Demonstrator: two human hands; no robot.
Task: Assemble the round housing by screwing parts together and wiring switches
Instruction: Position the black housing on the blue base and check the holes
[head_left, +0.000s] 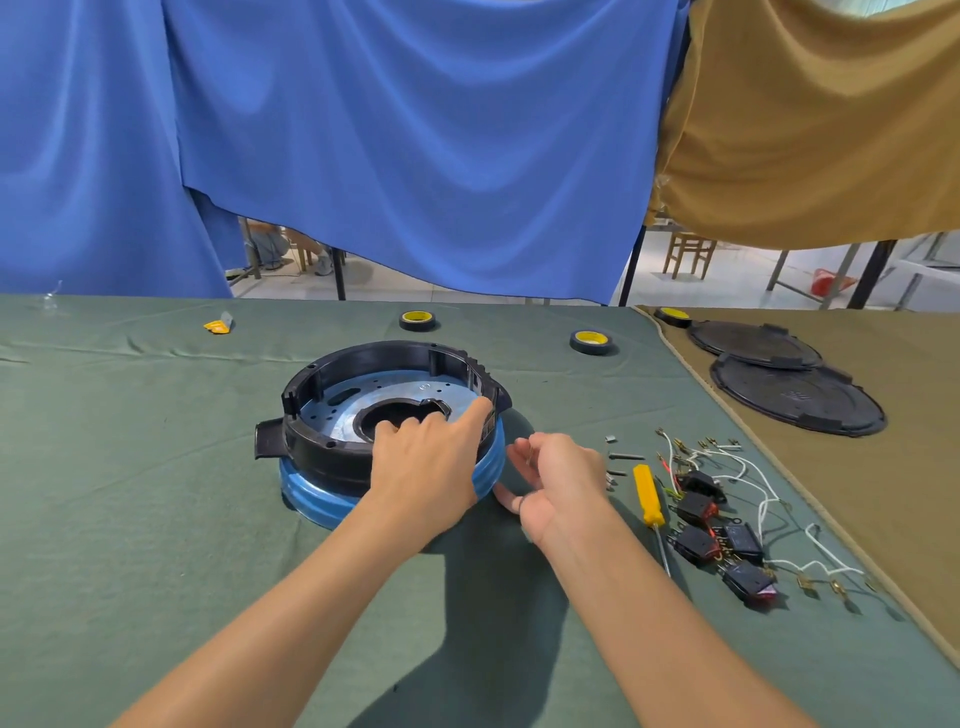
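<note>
Green-clothed desk (156, 493), with a blue drape (415, 156) behind the housing (322, 415). The left hand (423, 467) rests on the housing, fingers relaxed. The right hand (556, 478) beside it pinches a screw (528, 451).

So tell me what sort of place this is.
Probably a makeshift assembly bench in a shared workshop: hanging cloth partitions screen off a cloth-covered table, where a round housing, a yellow screwdriver, wired switches and tape rolls are laid out.
</note>
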